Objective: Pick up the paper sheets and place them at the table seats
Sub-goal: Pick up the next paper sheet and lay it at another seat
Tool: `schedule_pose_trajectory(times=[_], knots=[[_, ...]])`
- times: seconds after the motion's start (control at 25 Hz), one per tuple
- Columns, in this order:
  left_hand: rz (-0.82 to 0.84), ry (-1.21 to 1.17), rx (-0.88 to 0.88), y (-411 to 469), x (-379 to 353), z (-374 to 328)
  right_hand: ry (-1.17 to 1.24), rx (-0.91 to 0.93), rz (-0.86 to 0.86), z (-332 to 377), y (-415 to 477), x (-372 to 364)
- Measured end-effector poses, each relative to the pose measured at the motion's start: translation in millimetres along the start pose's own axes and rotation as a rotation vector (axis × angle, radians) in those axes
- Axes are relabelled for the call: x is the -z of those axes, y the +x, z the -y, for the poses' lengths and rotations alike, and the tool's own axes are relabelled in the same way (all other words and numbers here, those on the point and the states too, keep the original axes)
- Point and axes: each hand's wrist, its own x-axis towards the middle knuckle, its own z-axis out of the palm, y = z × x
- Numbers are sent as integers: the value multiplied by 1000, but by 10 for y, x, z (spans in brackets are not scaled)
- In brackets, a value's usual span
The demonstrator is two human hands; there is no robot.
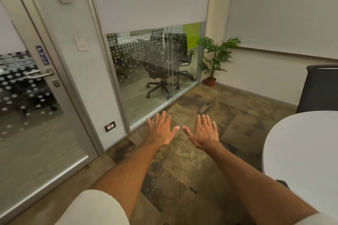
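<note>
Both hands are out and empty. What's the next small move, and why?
Probably turn right toward the table: no paper shows in view, both the left hand and right hand are open over the floor, and only the table's edge shows beside the chair.

Left arm [131, 168]: stretched forward, bare below a short pale sleeve [95, 208], forearm angling inward.
Left grip [161, 131]: palm down, fingers [162, 118] straight and spread, holding nothing.
Right arm [247, 175]: stretched forward, bare, forearm angling inward.
Right grip [204, 133]: palm down, fingers straight, lightly spread, holding nothing.
Thumbs: pointing toward each other, tips near but apart.
Both grips: level, side by side, in the air.
</note>
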Motion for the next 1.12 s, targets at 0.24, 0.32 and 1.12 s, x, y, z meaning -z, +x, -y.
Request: schedule_pose_trajectory(times=[0.24,0.32,1.12], knots=[[8,14,-101,1457,-32,-331,6,-156,-57,-456,1212,-12],[21,10,-148,1895,-50,-551,-7,-201,-57,-676,1555,-7],[184,63,-973,4739,-831,-3507,-11,-1038,-127,-3263,2930,23]])
